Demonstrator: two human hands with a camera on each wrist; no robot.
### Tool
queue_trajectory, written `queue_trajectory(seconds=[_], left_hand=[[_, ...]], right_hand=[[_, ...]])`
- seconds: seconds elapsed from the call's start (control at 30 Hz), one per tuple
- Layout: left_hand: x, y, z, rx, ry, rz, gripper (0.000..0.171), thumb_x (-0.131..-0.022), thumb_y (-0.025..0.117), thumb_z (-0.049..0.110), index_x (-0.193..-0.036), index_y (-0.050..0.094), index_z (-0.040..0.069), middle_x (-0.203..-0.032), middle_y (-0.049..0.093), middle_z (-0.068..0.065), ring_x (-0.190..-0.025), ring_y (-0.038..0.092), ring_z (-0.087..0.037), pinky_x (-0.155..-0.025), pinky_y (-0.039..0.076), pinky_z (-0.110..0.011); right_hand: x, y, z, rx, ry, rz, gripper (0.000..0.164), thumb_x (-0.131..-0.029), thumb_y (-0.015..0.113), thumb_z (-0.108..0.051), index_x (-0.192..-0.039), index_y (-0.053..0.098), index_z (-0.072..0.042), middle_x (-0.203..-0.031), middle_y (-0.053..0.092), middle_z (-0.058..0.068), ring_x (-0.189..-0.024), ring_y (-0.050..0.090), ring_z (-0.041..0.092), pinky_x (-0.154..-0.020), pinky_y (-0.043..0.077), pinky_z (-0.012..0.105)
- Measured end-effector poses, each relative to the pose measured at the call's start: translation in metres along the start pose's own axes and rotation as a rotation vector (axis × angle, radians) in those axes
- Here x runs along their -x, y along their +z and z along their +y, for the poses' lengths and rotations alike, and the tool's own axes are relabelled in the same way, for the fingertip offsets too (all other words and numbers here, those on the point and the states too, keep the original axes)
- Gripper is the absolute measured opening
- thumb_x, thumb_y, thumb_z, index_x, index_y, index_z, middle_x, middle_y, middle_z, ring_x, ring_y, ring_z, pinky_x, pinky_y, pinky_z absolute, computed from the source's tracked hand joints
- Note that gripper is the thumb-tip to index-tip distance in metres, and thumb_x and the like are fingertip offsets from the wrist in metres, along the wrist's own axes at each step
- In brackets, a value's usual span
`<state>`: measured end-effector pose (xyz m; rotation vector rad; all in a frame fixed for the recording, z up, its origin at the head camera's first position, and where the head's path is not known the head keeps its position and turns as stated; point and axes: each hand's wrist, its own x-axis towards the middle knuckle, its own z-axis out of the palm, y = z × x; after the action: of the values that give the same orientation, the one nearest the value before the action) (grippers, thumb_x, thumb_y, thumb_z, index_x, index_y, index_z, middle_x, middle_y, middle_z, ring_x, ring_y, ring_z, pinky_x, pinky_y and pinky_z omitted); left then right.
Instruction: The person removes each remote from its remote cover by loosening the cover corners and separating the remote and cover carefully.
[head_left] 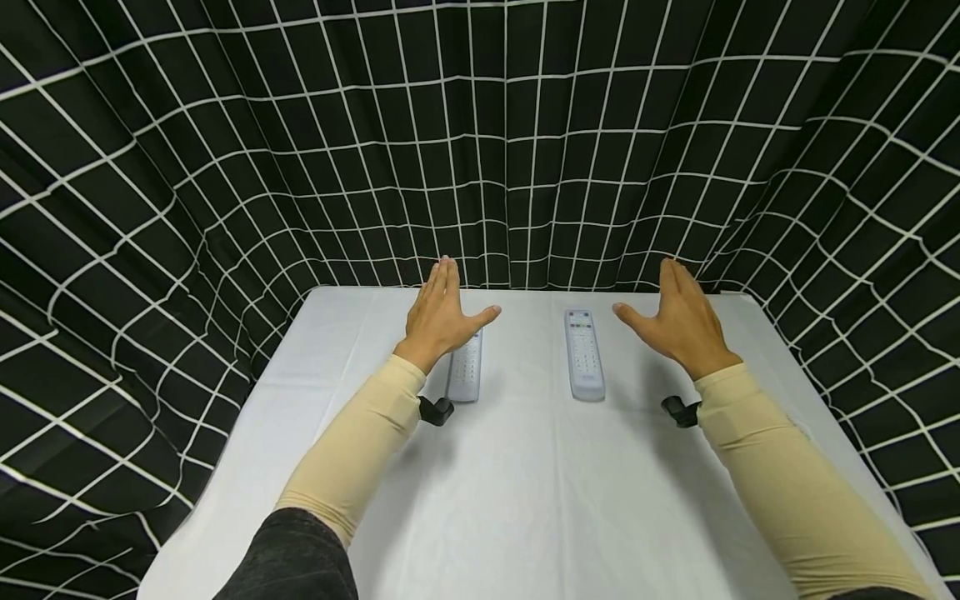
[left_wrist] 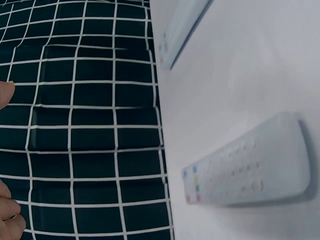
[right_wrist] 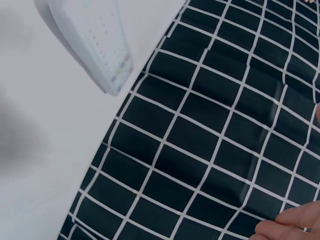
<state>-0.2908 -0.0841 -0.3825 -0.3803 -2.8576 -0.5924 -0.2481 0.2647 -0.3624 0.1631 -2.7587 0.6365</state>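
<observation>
While cloth [head_left: 510, 500] bears remotes [head_left: 584, 357], gridded curtains [head_left: 480, 167] hang.

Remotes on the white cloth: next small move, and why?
I'd probably lower the left hand toward the left remote. In the head view the hand partly overlaps that remote, holds nothing, and has its thumb spread from straight fingers. The right hand is off to the right of the right remote, so it would likely need sideways travel too.
</observation>
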Motion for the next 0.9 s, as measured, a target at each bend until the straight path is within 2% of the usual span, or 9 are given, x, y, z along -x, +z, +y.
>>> queue_trajectory(seconds=[0.33, 0.57, 0.7, 0.8, 0.9], left_hand=[[0.0, 0.024, 0.015, 0.051, 0.026, -0.03, 0.109, -0.082, 0.046, 0.077, -0.154, 0.007, 0.005, -0.16, 0.001, -0.006, -0.143, -0.007, -0.014, -0.113, 0.001, -0.032], [-0.004, 0.047, 0.03, 0.052, 0.055, -0.068, 0.107, -0.082, 0.047, 0.076, -0.155, 0.009, 0.006, -0.16, 0.004, -0.006, -0.144, -0.001, -0.017, -0.114, 0.006, -0.035], [0.0, 0.063, 0.037, 0.065, 0.057, -0.1, 0.107, -0.082, 0.048, 0.076, -0.155, 0.011, 0.006, -0.16, 0.005, -0.006, -0.144, 0.004, -0.02, -0.113, 0.013, -0.043], [0.002, 0.073, 0.042, 0.071, 0.065, -0.101, 0.106, -0.082, 0.05, 0.074, -0.154, 0.014, 0.005, -0.16, 0.007, -0.006, -0.144, 0.009, -0.024, -0.113, 0.016, -0.043], [0.002, 0.08, 0.046, 0.075, 0.086, -0.1, 0.105, -0.083, 0.052, 0.072, -0.153, 0.015, 0.003, -0.159, 0.01, -0.009, -0.144, 0.013, -0.027, -0.113, 0.016, -0.038]], right_hand=[[0.005, 0.016, 0.0, -0.016, -0.015, -0.023, 0.108, -0.084, 0.062, -0.06, -0.147, 0.013, 0.013, -0.151, 0.018, 0.031, -0.137, 0.019, 0.046, -0.108, 0.019, 0.058], [0.007, 0.03, 0.002, -0.034, -0.025, -0.038, 0.106, -0.085, 0.063, -0.059, -0.147, 0.015, 0.013, -0.151, 0.02, 0.031, -0.137, 0.021, 0.046, -0.107, 0.021, 0.058], [0.012, 0.043, 0.0, -0.049, -0.02, -0.072, 0.105, -0.085, 0.063, -0.057, -0.147, 0.015, 0.013, -0.151, 0.02, 0.031, -0.136, 0.022, 0.047, -0.107, 0.022, 0.058], [0.013, 0.049, -0.001, -0.062, -0.016, -0.089, 0.105, -0.085, 0.063, -0.058, -0.147, 0.016, 0.012, -0.151, 0.02, 0.031, -0.136, 0.022, 0.046, -0.106, 0.023, 0.059], [0.013, 0.052, 0.0, -0.066, -0.006, -0.106, 0.106, -0.085, 0.063, -0.059, -0.148, 0.014, 0.011, -0.151, 0.019, 0.031, -0.137, 0.021, 0.045, -0.106, 0.023, 0.059]])
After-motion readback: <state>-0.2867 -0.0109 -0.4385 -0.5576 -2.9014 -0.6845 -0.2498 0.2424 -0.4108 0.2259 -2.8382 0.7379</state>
